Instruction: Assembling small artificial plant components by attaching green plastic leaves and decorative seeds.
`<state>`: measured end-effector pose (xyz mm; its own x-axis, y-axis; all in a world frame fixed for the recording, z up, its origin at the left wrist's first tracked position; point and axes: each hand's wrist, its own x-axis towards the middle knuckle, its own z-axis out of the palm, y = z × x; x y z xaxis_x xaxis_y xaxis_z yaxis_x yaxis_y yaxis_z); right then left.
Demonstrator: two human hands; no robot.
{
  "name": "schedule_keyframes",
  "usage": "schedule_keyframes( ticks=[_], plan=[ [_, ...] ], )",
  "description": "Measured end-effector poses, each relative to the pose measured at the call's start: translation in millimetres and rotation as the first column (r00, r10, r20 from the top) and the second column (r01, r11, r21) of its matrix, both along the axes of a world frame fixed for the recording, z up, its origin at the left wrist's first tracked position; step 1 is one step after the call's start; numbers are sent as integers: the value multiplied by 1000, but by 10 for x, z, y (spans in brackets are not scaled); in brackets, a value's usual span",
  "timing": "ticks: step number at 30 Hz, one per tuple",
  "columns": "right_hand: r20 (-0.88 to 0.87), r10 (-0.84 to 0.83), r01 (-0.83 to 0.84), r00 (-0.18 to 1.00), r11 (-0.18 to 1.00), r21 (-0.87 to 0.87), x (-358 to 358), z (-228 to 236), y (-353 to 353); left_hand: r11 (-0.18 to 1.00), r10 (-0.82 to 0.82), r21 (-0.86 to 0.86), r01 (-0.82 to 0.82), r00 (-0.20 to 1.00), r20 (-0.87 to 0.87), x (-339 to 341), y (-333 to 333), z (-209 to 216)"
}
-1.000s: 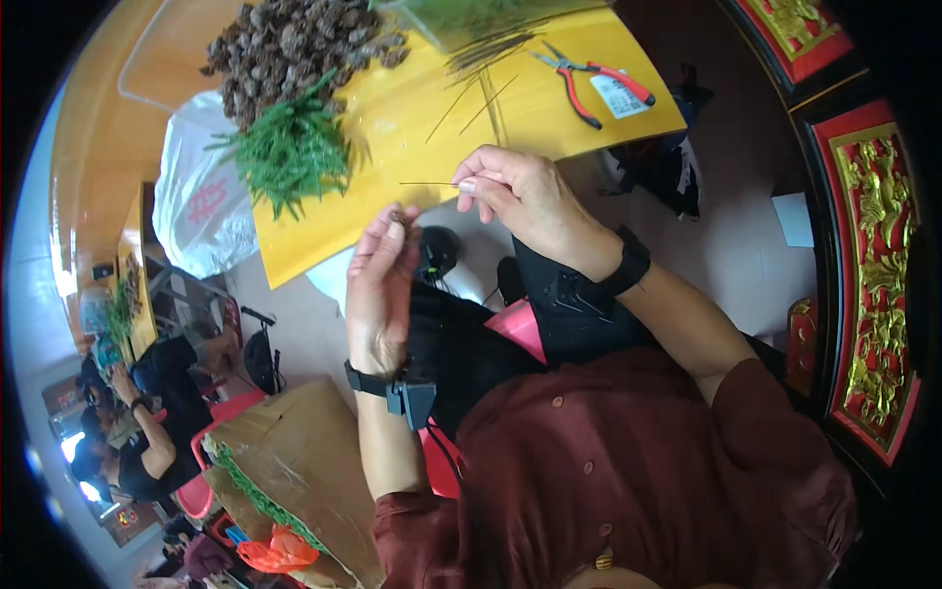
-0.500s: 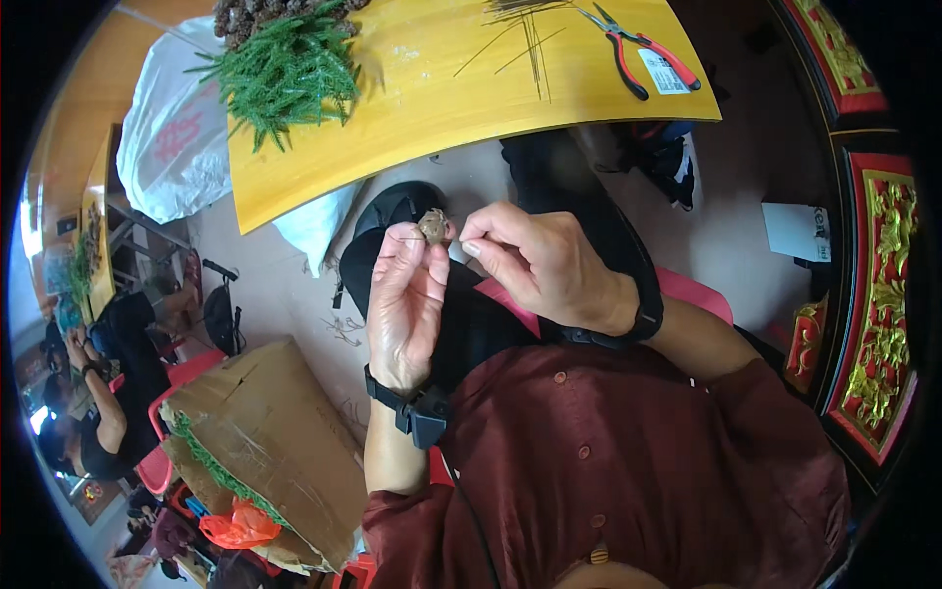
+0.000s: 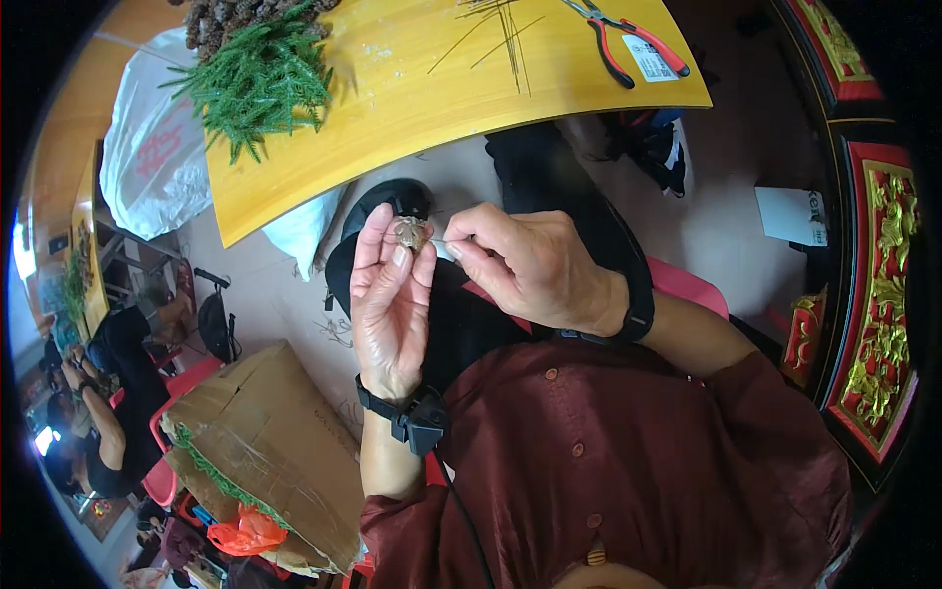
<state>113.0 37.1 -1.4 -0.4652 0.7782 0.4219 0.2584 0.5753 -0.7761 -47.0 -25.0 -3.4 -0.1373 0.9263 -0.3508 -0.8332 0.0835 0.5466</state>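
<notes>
Over my lap, a small brown pine cone [image 3: 410,233] is held between the thumb and fingers of my left hand [image 3: 391,319]. Close by on its right, my right hand [image 3: 538,270] is closed in a pinch on a thin wire [image 3: 439,240] that reaches to the cone. Most of this wire is hidden by the fingers, and how it goes round the cone is too small to make out. Both hands are just in front of the near edge of the yellow table [image 3: 412,88].
On the table lie green artificial sprigs [image 3: 257,83], a heap of pine cones [image 3: 208,27], loose thin wires [image 3: 512,49] and red-handled pliers [image 3: 613,54]. A large cardboard box [image 3: 280,442] stands at my left, and a white bag [image 3: 152,157] hangs by the table. Another person [image 3: 128,344] sits far left.
Both hands have moved slightly left with the pine cone, which is turned in my left fingers. The whole view has shifted a little too.
</notes>
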Motion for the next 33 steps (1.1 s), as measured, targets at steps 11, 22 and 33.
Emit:
schedule_keyframes(
  ticks=[11,22,33],
  plan=[
    [25,-30,29,999,999,33,96,-48,50,997,-80,-16,79,994,-77,134,42,-26],
    [4,25,-25,1000,998,59,160,-87,46,999,-34,36,40,988,-152,197,53,-102],
    [-82,54,-54,995,999,1,226,-115,133,979,-45,195,57,997,-62,228,32,-205]
  ],
)
